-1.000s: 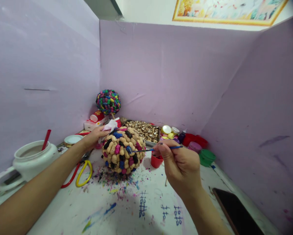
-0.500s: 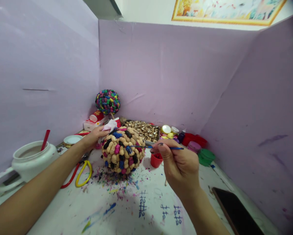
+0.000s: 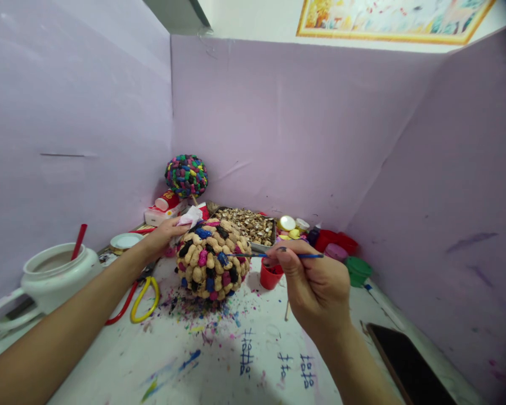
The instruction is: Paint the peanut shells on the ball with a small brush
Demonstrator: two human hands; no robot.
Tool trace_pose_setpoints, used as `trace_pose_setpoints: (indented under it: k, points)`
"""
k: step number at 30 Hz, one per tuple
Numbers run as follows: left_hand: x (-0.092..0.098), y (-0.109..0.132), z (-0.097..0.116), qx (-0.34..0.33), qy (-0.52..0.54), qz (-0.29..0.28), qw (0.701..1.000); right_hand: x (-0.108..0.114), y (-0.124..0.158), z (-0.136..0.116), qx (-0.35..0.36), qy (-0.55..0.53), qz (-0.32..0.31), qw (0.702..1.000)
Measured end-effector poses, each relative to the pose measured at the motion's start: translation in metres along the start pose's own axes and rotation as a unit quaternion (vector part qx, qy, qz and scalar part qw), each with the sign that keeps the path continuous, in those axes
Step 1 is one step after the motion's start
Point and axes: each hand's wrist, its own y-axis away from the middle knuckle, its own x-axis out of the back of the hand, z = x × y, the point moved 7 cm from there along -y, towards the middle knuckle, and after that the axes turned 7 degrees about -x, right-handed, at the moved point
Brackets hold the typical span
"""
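A ball covered in peanuts (image 3: pixel 214 261), some painted blue, black and pink, rests on the paint-spotted table. My right hand (image 3: pixel 312 281) pinches a thin blue paintbrush (image 3: pixel 253 255), whose tip is at a blue peanut on the ball's front. At the ball's upper left, my left hand (image 3: pixel 166 233) has its fingers closed round a white tissue (image 3: pixel 190 216) against the ball. Just behind the brush stands a red cup (image 3: pixel 271 277), partly covered by my right hand.
Yellow-and-red scissors (image 3: pixel 145 301) and a white mug (image 3: pixel 58 275) are at left. Behind are a finished-looking colourful ball (image 3: pixel 187 175) and a tray of shells (image 3: pixel 250 225). Paint pots (image 3: pixel 357 271) and a dark phone (image 3: pixel 407 360) lie at right.
My right hand and the brush have shifted slightly to the right, with the brush tip still at the blue peanut. My left hand and the ball have barely moved.
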Motion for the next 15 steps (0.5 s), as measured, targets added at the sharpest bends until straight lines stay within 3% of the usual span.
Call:
trace_pose_setpoints:
  k: [10,15]
  points:
    - [-0.002,0.0011,-0.0008,0.014,0.016,-0.004,1.0,-0.0031,-0.0003,-0.0011,0.002,0.027,-0.034,0.999]
    - [-0.004,0.0018,0.0027,0.014,0.009,-0.002,1.0,-0.0001,-0.0015,-0.0033,0.008,0.007,-0.017,1.0]
